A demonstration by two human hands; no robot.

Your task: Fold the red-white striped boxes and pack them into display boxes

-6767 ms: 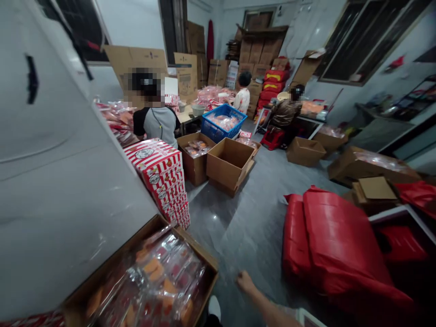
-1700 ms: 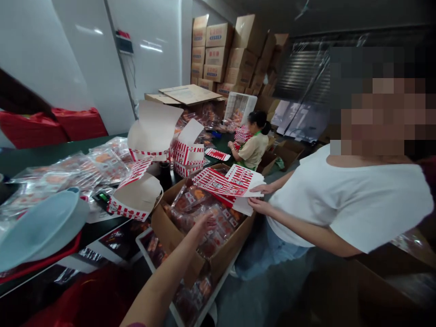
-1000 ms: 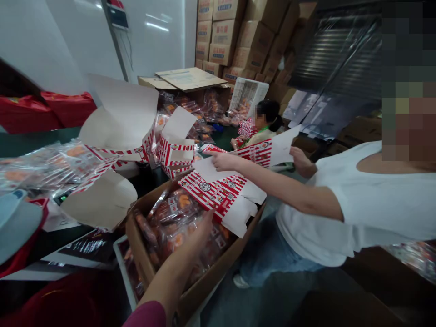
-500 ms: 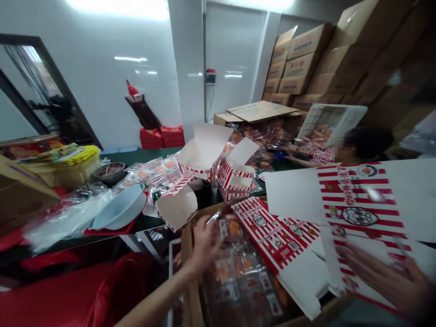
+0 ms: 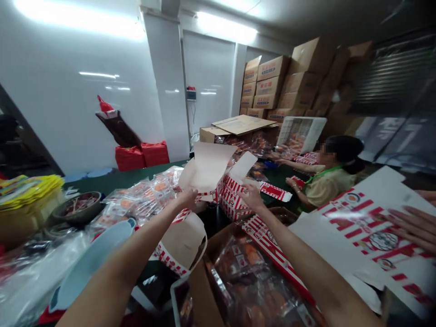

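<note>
My left hand (image 5: 188,199) is closed at the near left edge of an open red-and-white striped box (image 5: 208,196), whose white lid (image 5: 213,165) stands up. My right hand (image 5: 251,198) grips the side of a second striped box (image 5: 231,200), which also has a raised flap. Below my left forearm, a third striped box (image 5: 182,240) lies tipped with its pale inside facing up. Under my right arm is a large brown carton (image 5: 206,281) of clear packets with orange contents (image 5: 252,272). A folded striped box (image 5: 264,240) lies across its top.
At right, another person's hand (image 5: 413,227) rests on a flat striped box sheet (image 5: 374,236). A seated co-worker (image 5: 332,181) is across the table. A pale blue basin (image 5: 95,263), a bowl (image 5: 76,206) and a packet pile (image 5: 143,195) are on the left; stacked cartons (image 5: 269,86) stand behind.
My left hand has left the packets in the carton and moved up to the open striped box. My right arm now reaches across the carton to the second box. The view has shifted right.
</note>
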